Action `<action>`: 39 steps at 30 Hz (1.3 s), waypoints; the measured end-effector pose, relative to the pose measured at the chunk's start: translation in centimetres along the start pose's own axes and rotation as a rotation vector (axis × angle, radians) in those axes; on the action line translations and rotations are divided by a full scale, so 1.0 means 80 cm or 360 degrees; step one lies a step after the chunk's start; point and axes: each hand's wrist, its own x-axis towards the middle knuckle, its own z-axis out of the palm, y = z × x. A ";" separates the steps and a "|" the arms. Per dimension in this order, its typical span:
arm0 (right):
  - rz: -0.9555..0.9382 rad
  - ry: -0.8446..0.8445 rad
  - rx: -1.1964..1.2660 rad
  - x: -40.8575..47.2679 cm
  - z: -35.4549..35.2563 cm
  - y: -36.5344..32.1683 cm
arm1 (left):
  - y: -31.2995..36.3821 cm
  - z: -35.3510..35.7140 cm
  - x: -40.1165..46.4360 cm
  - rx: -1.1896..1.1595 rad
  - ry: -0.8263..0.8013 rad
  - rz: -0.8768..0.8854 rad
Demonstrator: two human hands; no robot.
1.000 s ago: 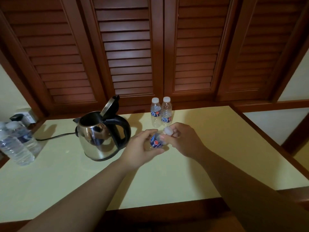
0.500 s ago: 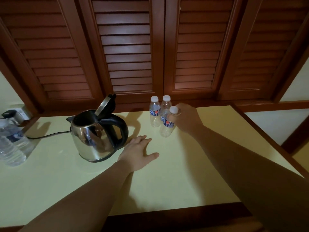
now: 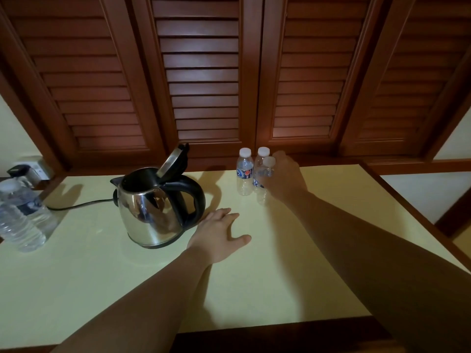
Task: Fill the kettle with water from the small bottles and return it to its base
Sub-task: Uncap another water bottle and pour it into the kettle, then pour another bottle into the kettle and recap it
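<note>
A steel kettle (image 3: 150,212) with a black handle stands on its black base (image 3: 159,246) at the table's left middle, lid (image 3: 173,159) tipped open. My left hand (image 3: 216,235) lies flat and open on the table just right of the kettle, holding nothing. At the back, my right hand (image 3: 285,179) is wrapped around a small capped bottle (image 3: 262,197) that stands upright on the table. Two more small capped bottles (image 3: 244,174) (image 3: 263,152) stand right beside it, on its left and behind. All three look clear; I cannot tell how much water is in them.
The pale yellow table (image 3: 254,276) has a dark wooden edge. Large water bottles (image 3: 17,215) stand at the far left. The kettle's black cord (image 3: 81,205) runs left toward a wall socket (image 3: 33,166). Wooden louvred shutters (image 3: 204,85) close off the back.
Both hands held the small bottle in front of me a second ago. My right hand has carried it back beside the other two, and my left hand has dropped flat onto the table.
</note>
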 end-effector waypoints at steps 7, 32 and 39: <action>0.0304 -0.0041 0.0223 -0.046 -0.007 0.005 | -0.003 0.001 0.001 -0.0024 0.0034 0.0043; -0.0462 -0.0605 0.0104 -0.280 0.212 -0.198 | -0.258 -0.114 -0.226 -0.0109 0.0160 0.0377; -0.0538 -0.0833 -0.0323 -0.298 0.275 -0.272 | -0.361 -0.194 -0.273 -0.0364 0.0677 -0.0284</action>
